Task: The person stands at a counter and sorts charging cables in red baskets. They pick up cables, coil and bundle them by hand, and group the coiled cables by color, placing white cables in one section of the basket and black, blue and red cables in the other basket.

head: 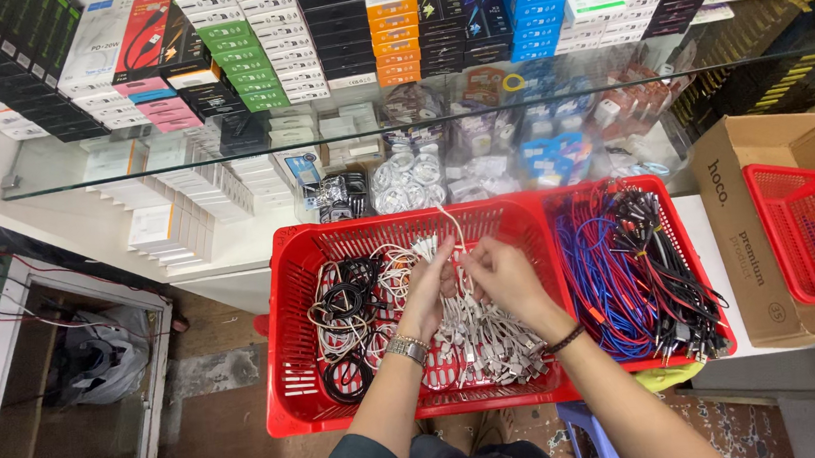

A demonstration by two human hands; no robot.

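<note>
1. Head view: both hands work over the big red basket [287, 297], roughly at its middle.
2. Left hand [429, 290], metal watch on the wrist, is closed around a bundle of white cables [474, 335]. The bundle hangs down from the grip onto the pile along the basket's near edge.
3. Right hand [503, 275], dark band on the wrist, pinches the same white cables just beside the left hand. One white strand [450, 221] runs up from the fingers toward the basket's far edge.
4. Black and white coiled cables [346, 311] lie in the basket's left half.
5. A second red basket [656, 190] touches the first on the right, full of blue, red and black cables [624, 270].
6. A cardboard box [737, 232] at the far right holds a small red basket [814, 226].
</note>
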